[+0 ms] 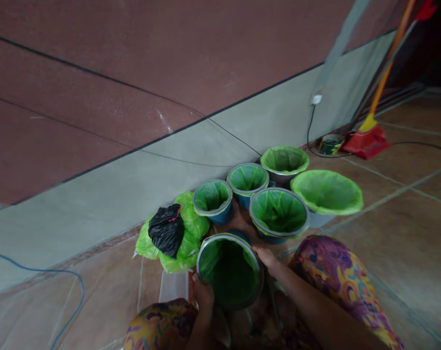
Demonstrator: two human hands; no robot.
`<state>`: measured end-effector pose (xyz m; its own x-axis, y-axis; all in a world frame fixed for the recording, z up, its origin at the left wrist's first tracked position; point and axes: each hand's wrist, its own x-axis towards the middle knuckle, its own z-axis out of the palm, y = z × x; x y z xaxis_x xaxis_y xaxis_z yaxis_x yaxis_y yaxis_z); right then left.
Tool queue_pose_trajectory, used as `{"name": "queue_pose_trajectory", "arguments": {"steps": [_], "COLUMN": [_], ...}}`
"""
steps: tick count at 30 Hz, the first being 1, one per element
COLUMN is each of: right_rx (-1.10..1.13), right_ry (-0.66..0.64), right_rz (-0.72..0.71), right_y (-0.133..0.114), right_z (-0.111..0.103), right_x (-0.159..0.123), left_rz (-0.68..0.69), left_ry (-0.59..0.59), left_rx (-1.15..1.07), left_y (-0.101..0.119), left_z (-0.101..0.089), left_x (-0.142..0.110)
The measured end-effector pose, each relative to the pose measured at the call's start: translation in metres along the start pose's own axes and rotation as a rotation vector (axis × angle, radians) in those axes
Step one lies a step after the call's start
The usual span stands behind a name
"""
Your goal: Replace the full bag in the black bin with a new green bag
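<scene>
Between my knees a round trash bin (230,272) lined with a green bag is tilted so its mouth faces me. A grey ring (202,248) runs around its rim. My left hand (203,290) grips the bin at its lower left side, fingers partly hidden. My right hand (264,256) is closed on the upper right of the rim. Just beyond stand several more bins with green liners, among them a blue one with a grey ring (279,212) and a pale one (326,193) with its liner folded over the edge.
Green plastic bags (191,218) with a black bag (166,229) on top lie left of the bins by the wall. A clear plastic container (174,287) is near my left knee. A red broom (366,141), a small tin (330,144) and a blue cable (80,296) lie further out.
</scene>
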<state>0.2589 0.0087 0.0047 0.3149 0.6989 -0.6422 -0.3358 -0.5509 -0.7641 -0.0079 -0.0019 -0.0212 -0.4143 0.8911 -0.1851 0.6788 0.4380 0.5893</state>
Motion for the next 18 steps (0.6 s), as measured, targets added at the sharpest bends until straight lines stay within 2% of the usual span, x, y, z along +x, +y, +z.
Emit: {"name": "queue_pose_trajectory", "arguments": {"steps": [2, 4, 10, 15, 18], "right_rx": [-0.059, -0.079, -0.099, -0.239, -0.261], "right_ry": [0.096, 0.122, -0.034, 0.001, 0.032], "right_rz": [-0.048, -0.11, -0.375, -0.375, -0.385], "right_y": [0.003, 0.003, 0.004, 0.017, 0.018], "right_z": [-0.003, -0.004, 0.007, 0.008, 0.007], "right_x": [0.002, 0.004, 0.008, 0.011, 0.007], "left_rz": [0.029, 0.055, 0.123, 0.157, 0.132], "left_ry": [-0.008, -0.008, -0.027, 0.025, -0.034], "left_rx": [0.005, 0.016, 0.05, 0.099, 0.157], "left_y": [0.001, 0.001, 0.001, 0.003, 0.006], "left_z": [0.0, 0.002, 0.005, 0.006, 0.005], "left_x": [0.004, 0.006, 0.002, -0.003, -0.007]}}
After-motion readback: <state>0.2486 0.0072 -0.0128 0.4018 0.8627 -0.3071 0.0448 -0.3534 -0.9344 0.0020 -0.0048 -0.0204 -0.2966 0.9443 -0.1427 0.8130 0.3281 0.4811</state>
